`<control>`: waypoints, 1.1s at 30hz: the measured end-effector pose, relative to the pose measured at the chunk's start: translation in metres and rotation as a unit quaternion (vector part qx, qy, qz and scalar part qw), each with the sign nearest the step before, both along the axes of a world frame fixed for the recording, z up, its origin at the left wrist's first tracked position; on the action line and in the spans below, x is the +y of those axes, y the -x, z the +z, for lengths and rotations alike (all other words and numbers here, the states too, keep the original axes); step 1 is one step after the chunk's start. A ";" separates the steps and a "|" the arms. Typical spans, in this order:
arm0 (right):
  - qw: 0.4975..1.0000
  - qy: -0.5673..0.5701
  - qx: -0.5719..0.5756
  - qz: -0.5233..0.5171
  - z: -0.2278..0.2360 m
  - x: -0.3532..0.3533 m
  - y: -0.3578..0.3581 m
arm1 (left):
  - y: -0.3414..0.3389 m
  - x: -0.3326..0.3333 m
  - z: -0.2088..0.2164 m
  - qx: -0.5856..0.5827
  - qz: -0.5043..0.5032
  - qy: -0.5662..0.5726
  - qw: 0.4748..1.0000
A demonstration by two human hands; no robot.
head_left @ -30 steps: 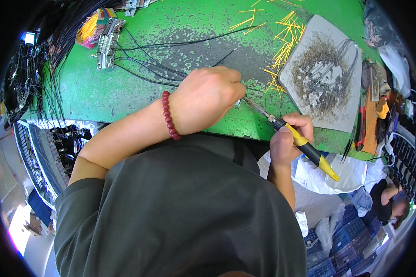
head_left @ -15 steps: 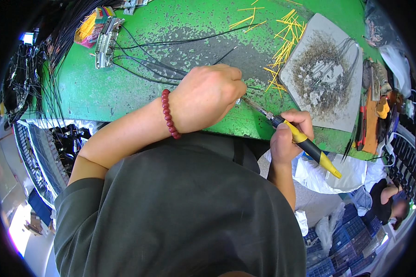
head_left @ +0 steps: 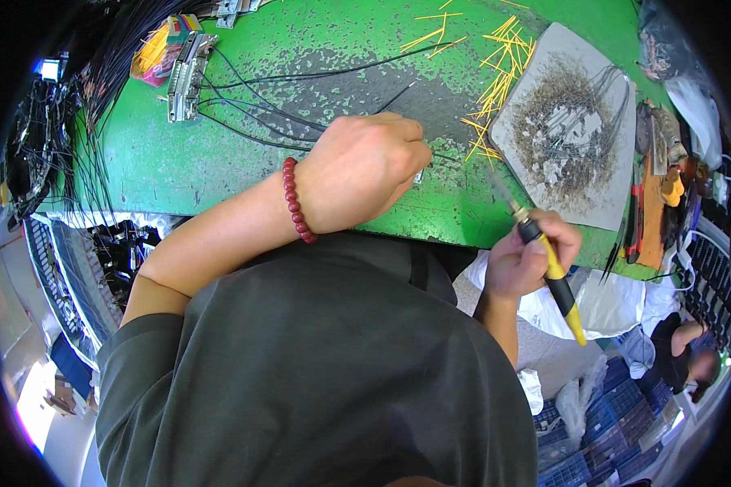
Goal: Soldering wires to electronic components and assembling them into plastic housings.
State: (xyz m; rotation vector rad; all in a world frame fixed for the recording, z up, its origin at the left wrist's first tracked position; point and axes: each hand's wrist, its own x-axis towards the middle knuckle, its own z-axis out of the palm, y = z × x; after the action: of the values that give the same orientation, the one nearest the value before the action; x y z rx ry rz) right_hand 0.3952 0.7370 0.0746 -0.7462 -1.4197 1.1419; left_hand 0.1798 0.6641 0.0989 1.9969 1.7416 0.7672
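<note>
My right hand (head_left: 534, 256) is closed around a yellow-and-black soldering iron (head_left: 562, 299). The iron's metal tip, slightly blurred, points up and left over the green table (head_left: 244, 174), apart from my left hand (head_left: 364, 172). That left hand rests knuckles up with its fingers curled in; what they pinch is hidden beneath them. A tiny bright metal bit (head_left: 418, 176) peeks out beside the fingers. Black wires (head_left: 260, 122) run under this hand from a stack of silver metal connectors (head_left: 187, 77) at the left.
Loose yellow sticks (head_left: 502, 81) lie scattered beside a grey board (head_left: 617, 183) with dark residue and thin wires on it. A colourful box (head_left: 153, 69) holds more yellow sticks. Hand tools (head_left: 638, 219) line the right edge. Black cable bundles (head_left: 97, 89) crowd the left. Another person (head_left: 682, 349) is at far right.
My right hand has drawn the soldering iron to the right, away from my left hand, and turned it more upright. My left hand has barely moved.
</note>
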 end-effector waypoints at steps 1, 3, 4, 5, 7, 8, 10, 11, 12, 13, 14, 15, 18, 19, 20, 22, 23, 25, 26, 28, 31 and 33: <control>0.999 0.040 0.001 -0.014 0.008 0.000 0.004 | 0.000 0.000 -0.001 0.000 -0.002 -0.001 1.000; 0.995 0.034 -0.067 0.070 0.011 0.005 0.013 | 0.001 0.000 -0.002 0.010 0.000 -0.004 1.000; 0.986 0.010 -0.144 0.083 0.011 0.008 0.017 | 0.001 0.000 -0.002 0.010 -0.002 -0.005 1.000; 0.975 -0.011 -0.201 0.090 0.008 0.010 0.018 | 0.001 0.000 -0.002 0.009 -0.004 -0.005 1.000; 0.940 -0.122 -0.303 0.101 0.011 0.014 0.029 | 0.001 -0.002 -0.003 0.010 -0.004 -0.002 1.000; 0.952 -0.100 -0.260 0.126 0.013 0.014 0.036 | 0.001 -0.002 -0.005 0.003 -0.004 -0.018 1.000; 0.962 -0.096 -0.227 0.120 0.010 0.014 0.046 | 0.000 -0.004 -0.005 -0.003 -0.004 -0.034 0.999; 0.957 -0.106 -0.242 0.119 0.009 0.014 0.047 | 0.000 -0.004 -0.005 -0.008 -0.006 -0.037 0.999; 0.957 -0.107 -0.242 0.119 0.009 0.014 0.047 | 0.001 -0.003 -0.004 -0.014 -0.009 -0.040 0.999; 0.962 -0.098 -0.226 0.117 0.009 0.013 0.047 | 0.001 -0.003 -0.003 -0.014 -0.009 -0.041 0.999; 0.967 -0.089 -0.210 0.115 0.009 0.013 0.047 | 0.002 -0.003 0.000 -0.048 -0.005 -0.048 0.998; 0.967 -0.090 -0.210 0.114 0.009 0.013 0.046 | 0.002 -0.003 0.002 -0.082 -0.002 -0.055 0.995; 0.974 -0.028 -0.191 0.122 0.015 0.013 0.045 | 0.003 -0.001 0.009 -0.127 0.040 -0.032 0.991; 0.973 -0.027 -0.185 0.134 0.018 0.011 0.047 | 0.002 -0.001 0.009 -0.126 0.039 -0.033 0.991; 0.973 -0.026 -0.179 0.146 0.020 0.009 0.049 | 0.000 0.000 0.009 -0.123 0.041 -0.038 0.991; 0.974 -0.029 -0.161 0.156 0.020 0.007 0.052 | -0.001 0.000 0.008 -0.118 0.040 -0.046 0.991; 0.978 -0.018 -0.149 0.143 0.018 0.006 0.050 | -0.002 0.000 0.007 -0.132 0.056 -0.052 0.988; 0.987 -0.007 -0.119 0.111 0.014 0.001 0.047 | -0.001 -0.001 0.005 -0.143 0.075 -0.058 0.985; 0.987 -0.021 -0.115 0.108 0.013 -0.001 0.045 | -0.001 -0.002 0.005 -0.152 0.084 -0.046 0.984; 0.983 -0.065 -0.129 0.112 0.012 -0.002 0.041 | -0.002 -0.004 0.006 -0.161 0.093 -0.033 0.982; 0.982 -0.077 -0.123 0.119 0.009 -0.002 0.044 | -0.004 -0.004 0.008 -0.177 0.090 -0.038 0.979; 0.980 -0.095 -0.124 0.125 0.008 0.000 0.044 | -0.004 -0.003 0.009 -0.171 0.087 -0.043 0.980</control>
State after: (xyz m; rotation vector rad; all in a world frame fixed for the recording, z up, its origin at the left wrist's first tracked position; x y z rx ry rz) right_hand 0.3512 0.7374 0.0824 -0.6010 -1.8470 1.1085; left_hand 0.1835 0.6609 0.1077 1.6558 1.7113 1.1853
